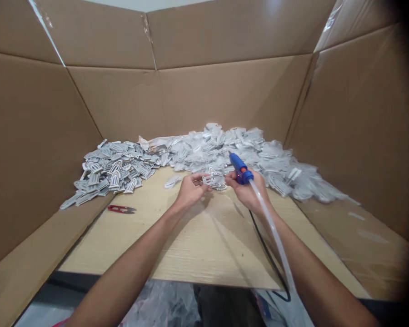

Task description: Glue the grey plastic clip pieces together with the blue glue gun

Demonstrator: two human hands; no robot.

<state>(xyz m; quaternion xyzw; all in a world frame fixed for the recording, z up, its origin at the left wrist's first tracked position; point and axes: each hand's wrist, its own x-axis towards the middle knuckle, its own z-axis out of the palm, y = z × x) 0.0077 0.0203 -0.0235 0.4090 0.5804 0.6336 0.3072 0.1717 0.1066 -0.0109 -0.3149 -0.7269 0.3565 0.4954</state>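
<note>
My left hand (192,190) pinches a small grey-and-white patterned piece (209,180) over the middle of the wooden table (191,245). At the piece's right end, the fingertips of my right hand (250,188) are closed. That same hand holds a blue glue gun (239,165), its tip pointing up and away to the left. A clear glue stick (272,227) runs back from the gun over my right forearm, and a black cord (264,247) hangs below. One pale piece (172,181) lies flat just left of my left hand.
Loose grey pieces (114,165) are heaped at the back left. Pieces in clear plastic (207,147) form a long pile across the back and right. Red snips (122,209) lie at the left. Cardboard walls (225,91) surround the table.
</note>
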